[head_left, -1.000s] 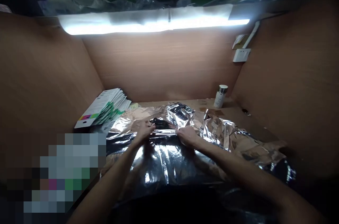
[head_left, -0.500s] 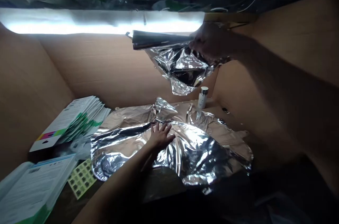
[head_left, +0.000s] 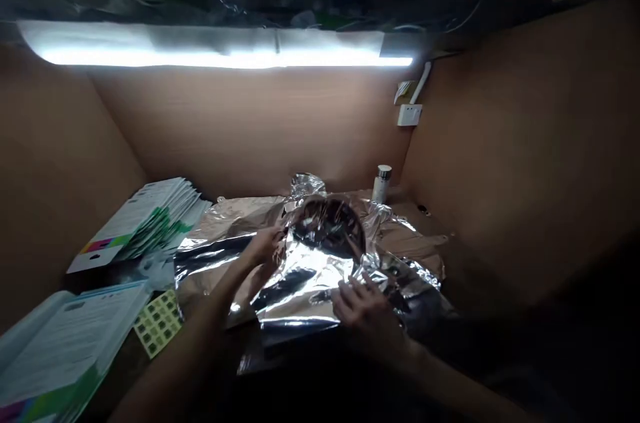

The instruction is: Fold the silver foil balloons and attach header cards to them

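Observation:
Crumpled silver foil bags (head_left: 305, 270) lie spread over the wooden desk. My left hand (head_left: 267, 246) pinches the left edge of the top foil bag. Its mouth (head_left: 327, 226) gapes open and looks dark inside. On the bag's lower right part my right hand (head_left: 363, 306) rests with its fingers spread. More foil sheets (head_left: 405, 256) lie crumpled underneath and to the right.
A fanned stack of white and green printed cards (head_left: 145, 220) leans at the left. A yellow-green sticker sheet (head_left: 157, 323) and a white leaflet (head_left: 60, 343) lie nearer. A small white bottle (head_left: 383, 184) stands at the back. Wooden walls enclose the desk; a strip light (head_left: 215, 53) glows above.
My right hand came down from holding a foil bag high near the light and now rests on the foil. My left hand moved from lying flat to gripping the bag's edge.

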Demonstrator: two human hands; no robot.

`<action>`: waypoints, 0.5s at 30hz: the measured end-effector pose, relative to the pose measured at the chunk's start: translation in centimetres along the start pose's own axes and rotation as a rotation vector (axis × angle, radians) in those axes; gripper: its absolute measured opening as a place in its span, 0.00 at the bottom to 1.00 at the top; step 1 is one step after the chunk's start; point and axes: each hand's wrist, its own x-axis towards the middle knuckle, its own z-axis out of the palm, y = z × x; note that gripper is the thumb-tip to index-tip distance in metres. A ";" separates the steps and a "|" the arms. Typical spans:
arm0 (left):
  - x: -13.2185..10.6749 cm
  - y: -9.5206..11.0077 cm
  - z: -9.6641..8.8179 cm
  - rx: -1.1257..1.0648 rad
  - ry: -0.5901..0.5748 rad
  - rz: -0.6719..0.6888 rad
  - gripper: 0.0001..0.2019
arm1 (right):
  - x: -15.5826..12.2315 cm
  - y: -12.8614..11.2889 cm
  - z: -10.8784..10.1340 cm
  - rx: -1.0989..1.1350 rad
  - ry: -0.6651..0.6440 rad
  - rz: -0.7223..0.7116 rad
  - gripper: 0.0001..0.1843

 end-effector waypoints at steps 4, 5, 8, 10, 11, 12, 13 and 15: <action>-8.3 -0.1 -1.0 0.122 0.046 0.114 0.21 | -1.2 -4.3 7.0 0.030 -0.067 0.143 0.24; -10.7 0.4 -0.2 0.178 -0.012 0.204 0.24 | -0.9 -4.7 7.0 0.047 -0.103 0.149 0.24; -16.3 1.7 3.2 0.316 -0.292 0.443 0.31 | 1.9 -2.5 4.6 0.195 -0.271 0.125 0.20; -17.7 2.4 5.1 0.377 -0.355 0.492 0.33 | 5.0 1.3 2.2 0.321 -0.348 0.270 0.17; -17.6 2.7 5.8 0.398 -0.339 0.485 0.33 | 6.9 3.5 1.2 0.314 -0.250 0.444 0.20; -17.1 3.0 6.3 0.412 -0.310 0.475 0.32 | 8.7 5.7 0.3 0.291 -0.202 0.506 0.21; -16.2 3.4 6.7 0.419 -0.274 0.474 0.31 | 10.5 7.6 -0.4 0.289 -0.180 0.522 0.21; -13.9 4.3 7.5 0.425 -0.207 0.504 0.30 | 13.7 10.6 -1.3 0.324 -0.176 0.499 0.21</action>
